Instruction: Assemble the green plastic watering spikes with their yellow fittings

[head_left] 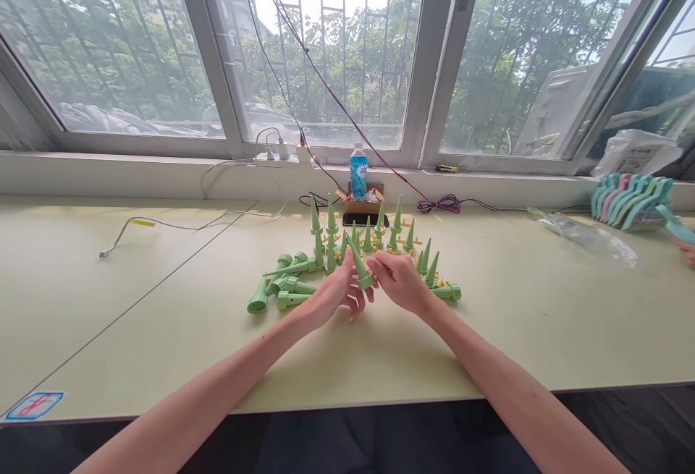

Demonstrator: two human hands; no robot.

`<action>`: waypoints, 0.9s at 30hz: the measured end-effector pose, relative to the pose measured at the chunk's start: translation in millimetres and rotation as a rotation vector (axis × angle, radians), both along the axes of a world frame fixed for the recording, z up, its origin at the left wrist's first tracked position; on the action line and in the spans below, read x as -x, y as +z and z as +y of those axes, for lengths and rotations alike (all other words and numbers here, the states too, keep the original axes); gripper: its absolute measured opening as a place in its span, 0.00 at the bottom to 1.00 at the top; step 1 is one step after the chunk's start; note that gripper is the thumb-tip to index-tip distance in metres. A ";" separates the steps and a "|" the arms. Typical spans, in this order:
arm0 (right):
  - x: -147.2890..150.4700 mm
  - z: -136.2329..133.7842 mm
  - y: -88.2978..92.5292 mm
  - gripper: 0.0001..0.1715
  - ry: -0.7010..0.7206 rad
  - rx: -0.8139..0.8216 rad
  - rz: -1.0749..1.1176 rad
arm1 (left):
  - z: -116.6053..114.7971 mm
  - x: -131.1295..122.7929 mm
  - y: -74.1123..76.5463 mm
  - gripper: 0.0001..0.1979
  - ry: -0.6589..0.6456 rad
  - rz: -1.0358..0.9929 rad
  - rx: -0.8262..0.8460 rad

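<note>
My left hand [341,289] holds a green plastic watering spike [360,264], tilted with its tip up and to the left and its capped wide end down. From the right, my right hand [400,278] pinches a small yellow valve, mostly hidden by the fingers, against the side of that spike near its cap. Beyond my hands stand several upright green spikes [398,217], some with yellow valves [417,242] sticking out. More green spikes [296,286] lie in a heap to the left of my left hand. Another spike [448,291] lies beside my right wrist.
Behind the spikes are a dark phone [352,220], a small cardboard box [363,206] and a blue-labelled bottle [358,174]. Cables [439,204] run along the sill. At right are a clear plastic bag [608,246], teal and pink hangers [630,199] and another person's hand [687,251].
</note>
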State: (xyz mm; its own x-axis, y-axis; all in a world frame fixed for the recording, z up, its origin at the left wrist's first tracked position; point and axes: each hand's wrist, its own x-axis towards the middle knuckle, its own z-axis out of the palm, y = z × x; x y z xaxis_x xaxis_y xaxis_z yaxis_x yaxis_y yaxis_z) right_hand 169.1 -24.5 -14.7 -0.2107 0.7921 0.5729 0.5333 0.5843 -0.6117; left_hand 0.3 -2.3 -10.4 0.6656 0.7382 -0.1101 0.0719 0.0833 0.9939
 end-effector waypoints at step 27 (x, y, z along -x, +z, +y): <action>-1.9 6.3 -8.3 0.24 0.000 0.025 -0.065 | -5.5 -4.6 -2.0 0.25 0.130 0.139 -0.304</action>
State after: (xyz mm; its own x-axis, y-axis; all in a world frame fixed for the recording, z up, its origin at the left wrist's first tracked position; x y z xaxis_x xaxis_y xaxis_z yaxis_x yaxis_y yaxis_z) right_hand 171.1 -18.2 -23.0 -0.2466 0.8061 0.5380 0.5727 0.5690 -0.5901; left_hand 4.9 -7.8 -12.4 0.5580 0.8286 0.0448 0.2163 -0.1974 0.9562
